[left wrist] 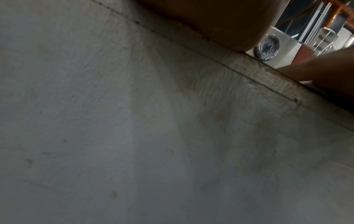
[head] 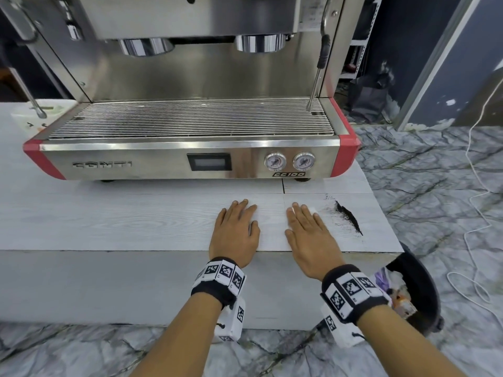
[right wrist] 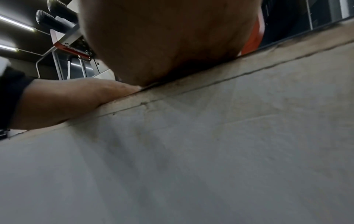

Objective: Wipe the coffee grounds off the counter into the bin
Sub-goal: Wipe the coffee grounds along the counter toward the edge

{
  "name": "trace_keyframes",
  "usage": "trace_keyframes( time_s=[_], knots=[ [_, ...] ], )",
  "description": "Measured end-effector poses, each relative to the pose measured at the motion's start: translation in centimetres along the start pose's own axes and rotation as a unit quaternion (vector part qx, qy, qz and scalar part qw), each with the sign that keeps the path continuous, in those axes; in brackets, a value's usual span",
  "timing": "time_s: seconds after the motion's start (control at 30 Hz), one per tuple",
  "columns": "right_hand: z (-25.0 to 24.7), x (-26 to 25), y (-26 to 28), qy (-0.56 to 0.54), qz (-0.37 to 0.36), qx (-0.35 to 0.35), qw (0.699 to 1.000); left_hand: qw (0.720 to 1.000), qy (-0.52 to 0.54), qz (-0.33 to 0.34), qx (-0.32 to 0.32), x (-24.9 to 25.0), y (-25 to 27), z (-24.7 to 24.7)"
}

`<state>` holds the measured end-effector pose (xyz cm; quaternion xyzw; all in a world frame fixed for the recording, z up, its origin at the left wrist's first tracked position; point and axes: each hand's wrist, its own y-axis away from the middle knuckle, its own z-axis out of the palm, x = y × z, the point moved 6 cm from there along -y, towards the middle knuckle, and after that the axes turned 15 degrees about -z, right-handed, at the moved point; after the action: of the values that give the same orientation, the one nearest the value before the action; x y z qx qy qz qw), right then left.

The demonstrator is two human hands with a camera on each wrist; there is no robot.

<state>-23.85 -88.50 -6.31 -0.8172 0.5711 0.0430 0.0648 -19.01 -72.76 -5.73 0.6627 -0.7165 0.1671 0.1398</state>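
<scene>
- Coffee grounds, a dark black smear (head: 349,216), lie on the pale wood-grain surface (head: 109,221) near its right end, running diagonally toward the front edge.
- The right hand (head: 307,232) lies flat, palm down, fingers straight and together, just left of the smear, not touching the dark streak itself.
- Under its fingertips a thin white cloth or tissue (head: 312,208) peeks out, pressed to the surface; its edge sits just beside the faint dusty trail of the grounds.
- The left hand (head: 236,229) lies flat too, fingers straight and slightly spread, holding nothing, just left of the right hand with a narrow gap between them.
- So the grounds are on the far side of the right hand from the left hand.
- The black round bin (head: 419,292) stands on the marbled floor below the surface's right front corner, with scraps inside it; the grounds lie above and a little left of it.
- Behind both hands stands the stainless-steel espresso machine with red corners (head: 190,148).
- Both wrist views show the surface's grey front face, with a palm heel resting on its edge.
</scene>
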Motion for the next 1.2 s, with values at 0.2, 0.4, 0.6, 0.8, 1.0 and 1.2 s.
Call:
trace_keyframes(
  time_s=[0.2, 0.4, 0.6, 0.8, 1.0, 1.2],
  knots=[
    [-0.5, 3.3, 2.1, 0.004, 0.052, -0.014, 0.999, 1.000, -0.001, 0.001, -0.001, 0.1, 0.1, -0.1],
    [-1.2, 2.6, 1.9, -0.036, 0.041, 0.003, 0.999, 1.000, 0.000, -0.002, 0.004, 0.1, 0.0, -0.1],
    [-0.5, 1.3, 1.7, -0.030, -0.009, 0.004, 0.999, 0.999, 0.034, -0.016, 0.002, 0.4, -0.2, -0.4],
    [-1.0, 4.1, 3.1, -0.010, -0.017, -0.010, 1.000, 0.998, 0.061, 0.001, -0.001, 3.4, 0.4, 0.2],
    [-1.6, 7.2, 3.9, -0.023, -0.015, 0.000, 1.000, 0.997, 0.078, 0.026, -0.009, 7.6, 0.4, 1.9],
    [-2.9, 7.3, 3.0, -0.052, -0.008, 0.021, 0.998, 0.998, 0.054, 0.022, -0.008, 8.6, -0.9, 2.8]
  ],
)
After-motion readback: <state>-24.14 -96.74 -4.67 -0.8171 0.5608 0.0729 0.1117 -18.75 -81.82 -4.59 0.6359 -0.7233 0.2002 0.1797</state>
